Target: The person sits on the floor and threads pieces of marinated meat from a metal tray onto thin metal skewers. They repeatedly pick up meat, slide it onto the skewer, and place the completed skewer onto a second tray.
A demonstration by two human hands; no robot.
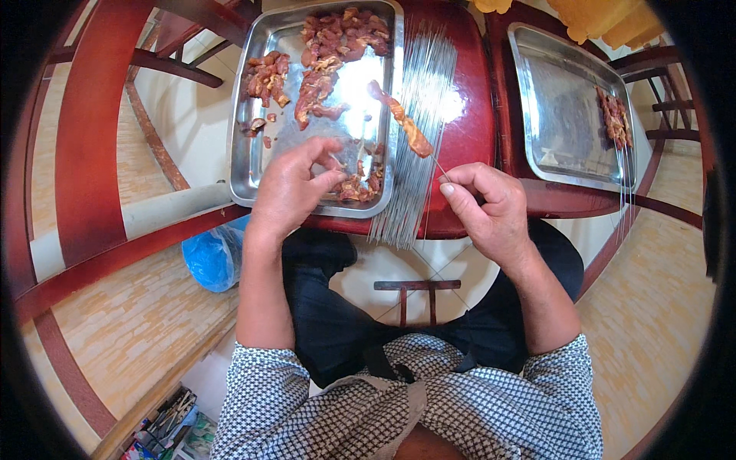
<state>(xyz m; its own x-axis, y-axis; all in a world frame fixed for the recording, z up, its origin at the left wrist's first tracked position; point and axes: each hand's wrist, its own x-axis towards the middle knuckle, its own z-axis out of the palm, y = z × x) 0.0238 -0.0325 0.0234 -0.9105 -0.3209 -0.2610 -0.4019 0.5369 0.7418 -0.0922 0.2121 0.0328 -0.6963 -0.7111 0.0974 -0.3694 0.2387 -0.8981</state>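
My right hand [487, 203] pinches the lower end of a thin metal skewer [439, 166] between thumb and forefinger. Toward the skewer's far end a twisted strip of raw meat [410, 126] is threaded, tilting up to the left over a bundle of bare skewers [425, 84]. My left hand [291, 184] is over the near part of a metal tray [238, 146], fingers bent, with a gap between thumb and fingertips and nothing visible in them. Below those fingertips are small meat pieces [356, 188]. Larger meat piles [345, 34] lie farther back in the tray.
To the right, a second metal tray [567, 115] holds several finished meat skewers [613, 119], their ends sticking out over its near rim. Both trays rest on dark red glossy stools or tables [475, 100]. A blue plastic bag [211, 257] hangs at the left, beside red wooden furniture [100, 115].
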